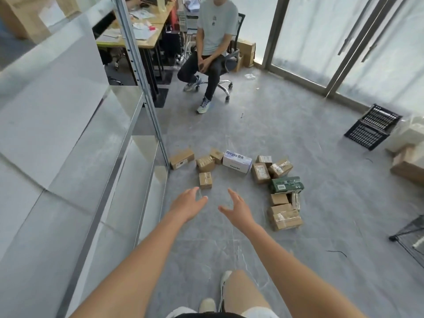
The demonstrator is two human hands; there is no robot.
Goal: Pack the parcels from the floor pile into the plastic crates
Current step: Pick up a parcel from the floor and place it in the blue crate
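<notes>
Both arms reach forward and down over the grey floor, holding nothing. The left hand (189, 204) is spread, fingers relaxed and slightly bent, palm turned inward. The right hand (236, 208) mirrors it, fingers splayed wide with the thumb pointing toward the left hand. A clear gap of bare floor shows between the two palms.

Just beyond the left fingertips lies a small taped cardboard parcel (205, 180), the nearest of the floor pile and not touched by either hand. Farther out, a loose row runs across: a brown box (181, 159) by the foot of the metal shelf post (146, 88), two small taped cartons (205, 163) touching each other, then a white printed box (237, 161). To the right of that sit several more brown parcels (260, 172) and a dark green carton (286, 184), with a stack of taped cardboard boxes (284, 216) well to the right of the right hand.

A black plastic crate (372, 126) lies tilted on the floor far off at the right, well apart from the pile and hands. A seated person (212, 42) on an office chair faces the pile from beyond it. Glass shelving (80, 145) fills the left side.
</notes>
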